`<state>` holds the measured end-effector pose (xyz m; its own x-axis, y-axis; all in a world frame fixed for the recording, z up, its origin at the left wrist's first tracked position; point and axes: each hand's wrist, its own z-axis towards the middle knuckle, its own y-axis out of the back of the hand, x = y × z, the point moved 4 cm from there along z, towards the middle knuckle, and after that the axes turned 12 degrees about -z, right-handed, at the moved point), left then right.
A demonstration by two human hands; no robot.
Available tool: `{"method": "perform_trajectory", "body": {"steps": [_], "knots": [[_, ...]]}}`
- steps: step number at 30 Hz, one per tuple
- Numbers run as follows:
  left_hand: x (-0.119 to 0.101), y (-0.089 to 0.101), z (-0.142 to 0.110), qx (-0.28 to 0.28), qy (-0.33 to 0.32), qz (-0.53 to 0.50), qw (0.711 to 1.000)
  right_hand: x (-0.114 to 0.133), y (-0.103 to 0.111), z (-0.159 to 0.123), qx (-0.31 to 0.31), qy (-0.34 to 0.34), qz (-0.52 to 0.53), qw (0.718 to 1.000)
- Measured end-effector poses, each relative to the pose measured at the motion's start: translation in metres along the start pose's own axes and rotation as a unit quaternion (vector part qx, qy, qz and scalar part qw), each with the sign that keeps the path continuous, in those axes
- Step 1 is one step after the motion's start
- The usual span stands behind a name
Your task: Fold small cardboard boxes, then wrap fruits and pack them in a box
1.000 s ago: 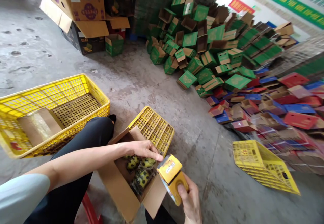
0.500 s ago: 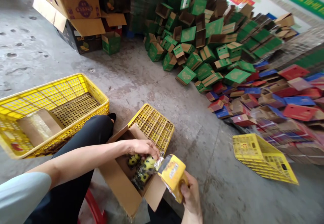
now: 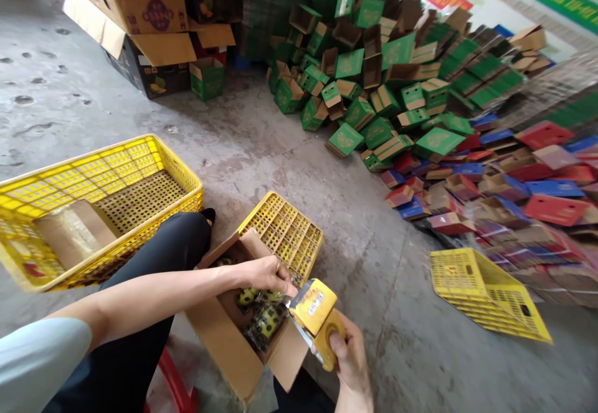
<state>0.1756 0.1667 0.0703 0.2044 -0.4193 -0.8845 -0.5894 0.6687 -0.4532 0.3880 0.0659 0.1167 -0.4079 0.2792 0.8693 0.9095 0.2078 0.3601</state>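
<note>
An open brown cardboard box (image 3: 233,351) rests by my knees, with several yellow-and-black wrapped packets (image 3: 264,322) inside. My left hand (image 3: 266,274) reaches over the box, its fingers pinched on something I cannot make out at the mouth of a small yellow carton (image 3: 314,306). My right hand (image 3: 350,363) grips that carton from below and holds it tilted above the box's right flap.
A large yellow plastic crate (image 3: 140,151) with cardboard in it stands at the left. A yellow crate (image 3: 284,232) lies upturned behind the box, another yellow crate (image 3: 486,294) at the right. Piles of green cartons (image 3: 374,76) and red and blue cartons (image 3: 514,195) cover the floor beyond.
The yellow carton has shifted slightly in my right hand, and my left fingers stay pinched at its open end. The view has shifted a little.
</note>
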Motion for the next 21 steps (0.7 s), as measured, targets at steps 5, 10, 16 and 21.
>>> {"method": "perform_trajectory", "body": {"steps": [5, 10, 16, 21], "knots": [[-0.012, 0.002, -0.003, 0.020, -0.068, 0.090, 0.993, 0.009, 0.000, -0.001, -0.001, -0.004, -0.037, 0.999], [-0.013, 0.008, -0.007, -0.012, -0.043, 0.159, 0.986, 0.015, 0.001, -0.001, -0.006, 0.006, -0.078, 0.997], [-0.015, 0.011, -0.005, -0.001, -0.042, 0.114, 0.993, 0.012, 0.010, -0.008, -0.025, 0.011, -0.090, 0.996], [-0.023, 0.009, -0.005, 0.024, -0.041, 0.138, 0.989, 0.012, 0.012, -0.010, -0.017, 0.011, -0.097, 0.995]]}}
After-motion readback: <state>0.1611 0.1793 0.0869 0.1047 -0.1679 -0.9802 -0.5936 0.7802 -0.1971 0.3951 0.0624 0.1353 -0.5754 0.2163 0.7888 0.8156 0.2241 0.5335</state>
